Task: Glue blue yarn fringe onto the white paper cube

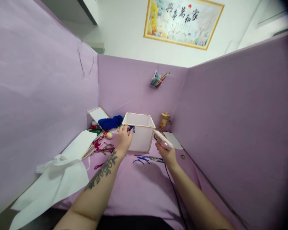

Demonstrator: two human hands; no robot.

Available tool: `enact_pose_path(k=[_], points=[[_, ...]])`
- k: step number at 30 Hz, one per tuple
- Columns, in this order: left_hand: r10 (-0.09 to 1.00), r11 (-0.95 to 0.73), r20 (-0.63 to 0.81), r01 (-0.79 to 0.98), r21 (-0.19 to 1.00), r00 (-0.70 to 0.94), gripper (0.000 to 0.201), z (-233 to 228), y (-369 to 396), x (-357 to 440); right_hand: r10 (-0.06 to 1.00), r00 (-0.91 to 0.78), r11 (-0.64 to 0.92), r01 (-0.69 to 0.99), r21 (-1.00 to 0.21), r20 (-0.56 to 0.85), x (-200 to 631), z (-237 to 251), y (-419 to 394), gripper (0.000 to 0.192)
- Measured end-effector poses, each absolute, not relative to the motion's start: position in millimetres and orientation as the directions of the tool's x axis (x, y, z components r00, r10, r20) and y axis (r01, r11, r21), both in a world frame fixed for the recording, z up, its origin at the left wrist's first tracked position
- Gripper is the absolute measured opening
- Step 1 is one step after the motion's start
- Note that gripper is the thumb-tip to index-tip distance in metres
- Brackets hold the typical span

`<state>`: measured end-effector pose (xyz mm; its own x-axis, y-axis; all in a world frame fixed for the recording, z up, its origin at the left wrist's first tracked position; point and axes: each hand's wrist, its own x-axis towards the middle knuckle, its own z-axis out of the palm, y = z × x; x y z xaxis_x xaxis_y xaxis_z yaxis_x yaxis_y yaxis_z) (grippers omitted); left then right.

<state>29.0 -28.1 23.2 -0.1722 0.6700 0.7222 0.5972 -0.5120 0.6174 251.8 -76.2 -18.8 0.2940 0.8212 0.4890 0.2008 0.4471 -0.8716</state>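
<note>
A white box (140,140) with light wooden strips along its edges stands on the table, its top uncovered. My left hand (124,139) is at the box's upper left front, its fingers closed on a short piece of blue yarn (132,129) against the front panel. Wrapped round a pale pink hot glue gun (163,140) is my right hand (167,154), just off the box's right side. The gun's nozzle points up and left, close to the box's top right corner, and a small red light glows on its body.
Scissors (157,159) and cut blue yarn strands (142,159) lie before the box. At left are a blue yarn bundle (111,122), sticks with magenta yarn (103,147) and white cloth (72,169). A yellow-brown cup (164,120) stands behind. The cord (174,185) runs toward me.
</note>
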Motion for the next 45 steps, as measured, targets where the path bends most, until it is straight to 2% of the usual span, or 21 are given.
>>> enact_pose_path(k=[4, 8, 12, 19, 26, 31, 37, 40, 45], points=[[0.681, -0.499, 0.714, 0.611, 0.615, -0.162, 0.017, 13.1, -15.4, 29.9, 0.835, 0.372, 0.354, 0.201, -0.913, 0.406, 254.7, -33.3, -73.3, 0.04], [0.717, -0.469, 0.678, 0.606, 0.643, -0.164, 0.008, 11.4, -14.6, 36.0, 0.827, 0.346, 0.392, 0.212, -0.895, 0.444, 255.4, -37.9, -70.0, 0.036], [0.76, -0.415, 0.649, 0.747, 0.52, -0.03, 0.017, 15.0, -21.3, 39.6, 0.809, 0.308, 0.444, 0.237, -0.864, 0.501, 256.2, -39.7, -68.8, 0.032], [0.879, -0.208, 0.477, 0.891, 0.403, -0.011, 0.027, 24.7, -34.2, 32.9, 0.794, 0.289, 0.489, 0.22, -0.844, 0.535, 257.9, -43.7, -66.9, 0.03], [0.694, -0.39, 0.717, 0.804, 0.449, -0.064, 0.028, 25.3, -37.9, 32.7, 0.779, 0.288, 0.522, 0.194, -0.831, 0.557, 255.1, -38.8, -70.2, 0.031], [0.7, -0.412, 0.714, 0.799, 0.438, -0.031, 0.03, 18.3, -31.3, 32.3, 0.771, 0.226, 0.546, 0.246, -0.801, 0.595, 248.9, -31.6, -77.4, 0.032], [0.644, -0.426, 0.757, 0.772, 0.472, -0.107, 0.027, 22.6, -34.4, 28.9, 0.741, 0.095, 0.557, 0.464, -0.688, 0.665, 225.3, -17.1, -70.4, 0.009], [0.672, -0.406, 0.734, 0.779, 0.478, -0.101, 0.027, 23.6, -34.3, 26.2, 0.719, 0.043, 0.577, 0.518, -0.631, 0.693, 207.3, -4.3, -58.3, 0.011], [0.696, -0.396, 0.715, 0.796, 0.458, -0.065, 0.028, 20.8, -33.0, 25.1, 0.71, 0.062, 0.563, 0.548, -0.618, 0.701, 190.3, 6.6, -43.5, 0.01]])
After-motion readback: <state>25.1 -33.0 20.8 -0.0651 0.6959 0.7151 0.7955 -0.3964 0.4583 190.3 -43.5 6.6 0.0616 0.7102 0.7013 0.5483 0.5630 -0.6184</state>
